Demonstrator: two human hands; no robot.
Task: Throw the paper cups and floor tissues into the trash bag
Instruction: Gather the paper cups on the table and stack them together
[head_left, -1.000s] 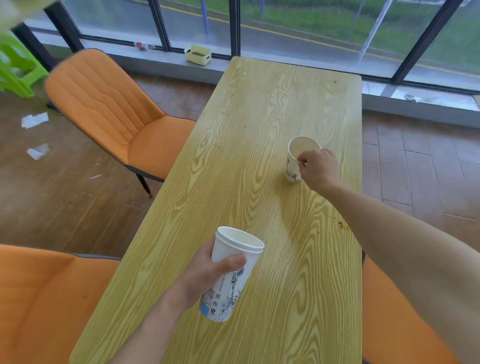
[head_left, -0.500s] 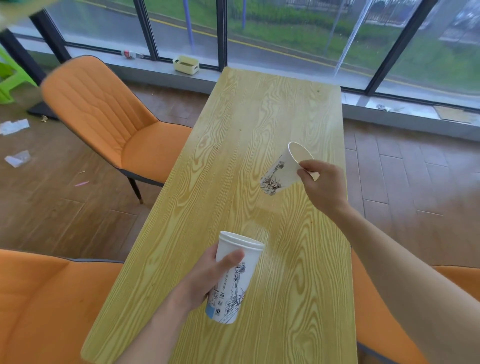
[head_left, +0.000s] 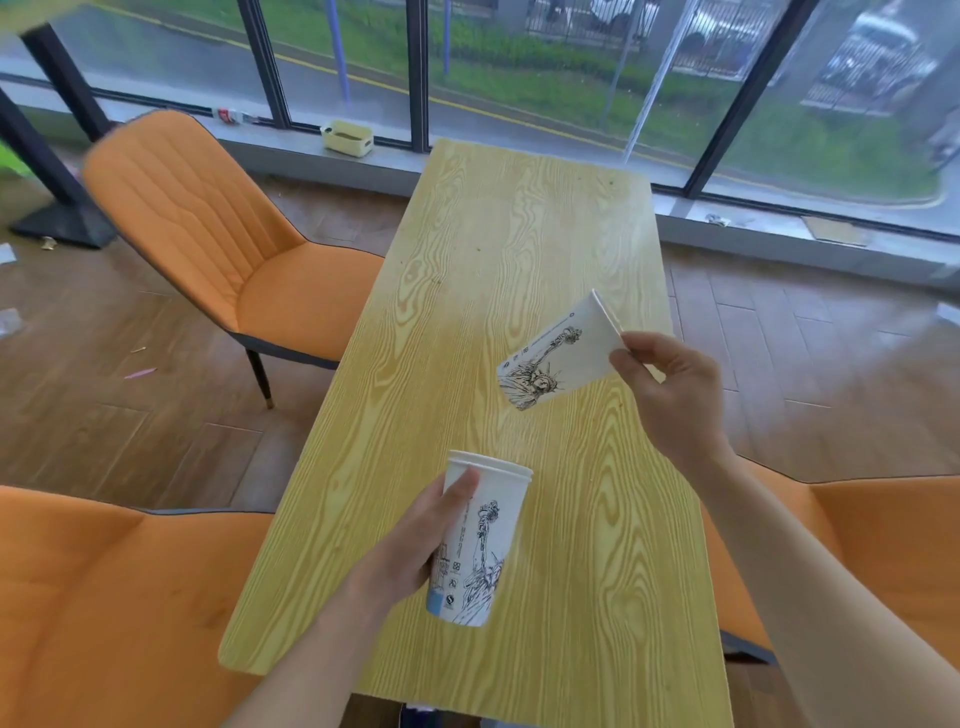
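My left hand (head_left: 415, 540) grips a tall white paper cup stack (head_left: 480, 540) with a statue print, upright above the near part of the wooden table (head_left: 498, 249). My right hand (head_left: 670, 395) pinches the rim of a second printed paper cup (head_left: 558, 358), held tilted on its side in the air, base pointing left and down toward the stack. Bits of white tissue (head_left: 8, 319) lie on the floor at the far left edge. No trash bag is in view.
Orange chairs stand left of the table (head_left: 228, 244), at the near left (head_left: 104, 597) and at the right (head_left: 883, 545). A small yellow box (head_left: 347, 137) and a bottle (head_left: 231, 115) sit on the window ledge. A dark post base (head_left: 67, 223) stands far left.
My right hand has lifted the second cup off the table, tipped it sideways and brought it nearer to the cup in my left hand. The view has shifted back.
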